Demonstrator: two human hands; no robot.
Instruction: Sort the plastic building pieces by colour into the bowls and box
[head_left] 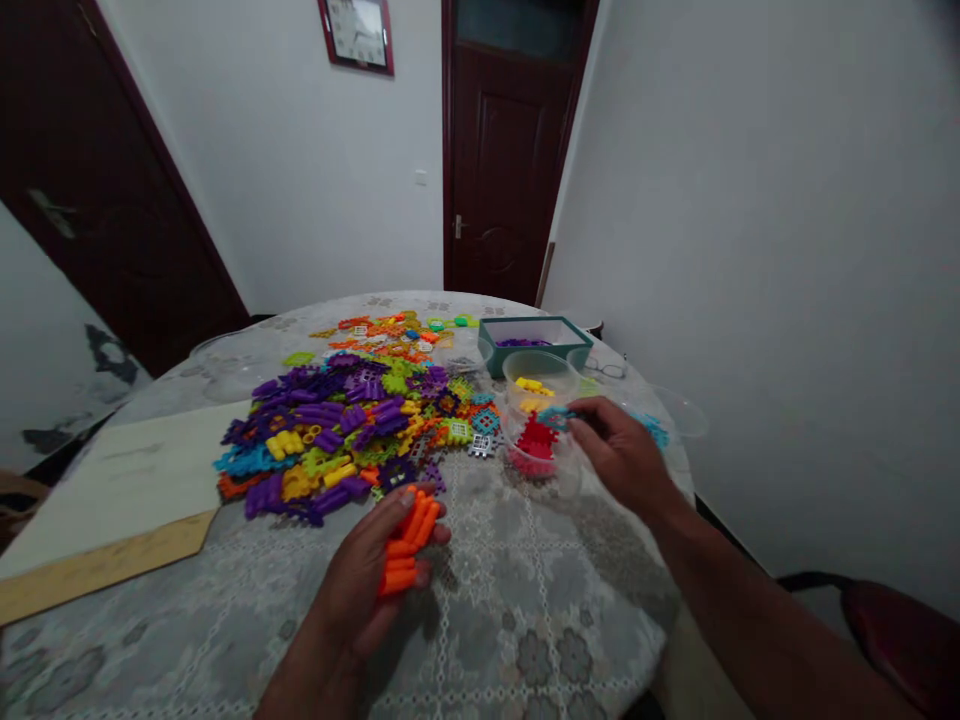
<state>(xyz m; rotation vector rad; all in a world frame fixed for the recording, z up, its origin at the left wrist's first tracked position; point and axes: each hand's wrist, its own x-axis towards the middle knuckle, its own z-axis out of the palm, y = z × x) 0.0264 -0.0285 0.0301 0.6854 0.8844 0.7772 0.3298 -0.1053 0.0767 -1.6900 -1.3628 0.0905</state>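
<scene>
My left hand (pixel 367 580) lies palm up near the table's front and holds several orange tube pieces (pixel 409 545). My right hand (pixel 622 450) reaches over a clear container of red pieces (pixel 534 445) and pinches a small teal piece (pixel 555 413) at its fingertips. Just behind stands a clear tub with yellow pieces (pixel 536 385). A big heap of purple, yellow, green and orange plastic building pieces (pixel 352 420) spreads over the table's middle, just beyond my left hand.
A teal box (pixel 532 340) holding purple pieces stands at the back right, with glasses (pixel 611 368) beside it. A pale board (pixel 127 490) lies at the left on the round patterned table (pixel 525 620). Doors and a wall clock stand behind.
</scene>
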